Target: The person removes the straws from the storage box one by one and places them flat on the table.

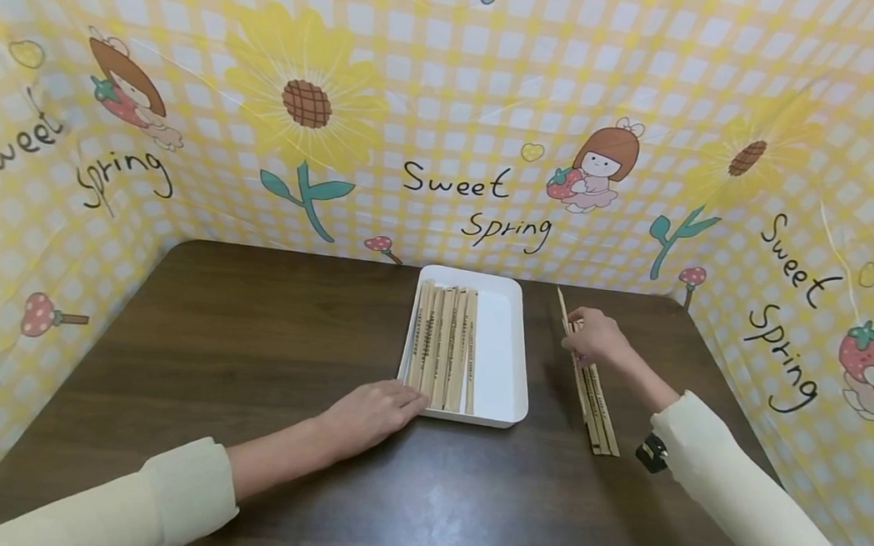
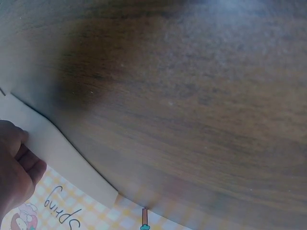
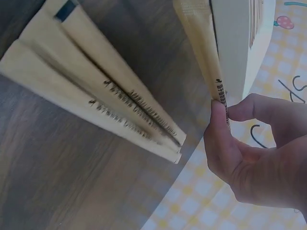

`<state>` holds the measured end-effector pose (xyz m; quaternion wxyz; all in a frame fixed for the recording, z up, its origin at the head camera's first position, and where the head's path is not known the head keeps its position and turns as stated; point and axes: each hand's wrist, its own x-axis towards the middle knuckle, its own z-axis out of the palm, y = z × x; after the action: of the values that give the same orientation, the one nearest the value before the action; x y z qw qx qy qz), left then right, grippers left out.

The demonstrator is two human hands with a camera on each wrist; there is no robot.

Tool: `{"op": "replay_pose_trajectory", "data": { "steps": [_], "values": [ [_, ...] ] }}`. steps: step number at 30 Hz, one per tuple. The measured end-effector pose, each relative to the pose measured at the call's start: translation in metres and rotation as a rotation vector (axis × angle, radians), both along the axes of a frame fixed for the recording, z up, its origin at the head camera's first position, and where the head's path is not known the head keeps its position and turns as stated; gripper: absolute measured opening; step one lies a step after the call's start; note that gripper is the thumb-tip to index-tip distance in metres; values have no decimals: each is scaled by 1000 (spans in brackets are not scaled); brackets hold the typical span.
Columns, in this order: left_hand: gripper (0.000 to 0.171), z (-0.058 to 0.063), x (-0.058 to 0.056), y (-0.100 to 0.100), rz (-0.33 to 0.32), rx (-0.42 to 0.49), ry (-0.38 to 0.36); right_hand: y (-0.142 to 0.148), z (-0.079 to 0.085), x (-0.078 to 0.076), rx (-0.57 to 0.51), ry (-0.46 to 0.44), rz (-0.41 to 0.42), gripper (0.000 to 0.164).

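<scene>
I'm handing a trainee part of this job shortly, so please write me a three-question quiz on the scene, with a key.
1. Pick one: what does the right grip pinch?
A) a spoon
B) a packet
C) a cup
2. True or false: seen in the head view, packets cover the right side of the white tray.
3. Fill in: in the head view, the left grip is at the tray's ____ corner.

Key:
1. B
2. False; the right side is bare.
3. near left
</scene>
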<state>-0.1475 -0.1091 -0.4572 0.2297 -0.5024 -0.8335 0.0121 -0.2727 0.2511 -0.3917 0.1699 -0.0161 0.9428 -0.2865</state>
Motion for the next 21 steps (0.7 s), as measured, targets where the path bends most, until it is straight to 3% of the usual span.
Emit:
{"op": "replay_pose_trajectory", "data": {
  "steps": [5,21],
  "values": [
    [30,-1,1,0,4,4,-15,10,-2,2,62,26,19,56],
    [30,1,1,-1,3,4,-15,47,-11,8,46,4,-12,56]
  ]
}}
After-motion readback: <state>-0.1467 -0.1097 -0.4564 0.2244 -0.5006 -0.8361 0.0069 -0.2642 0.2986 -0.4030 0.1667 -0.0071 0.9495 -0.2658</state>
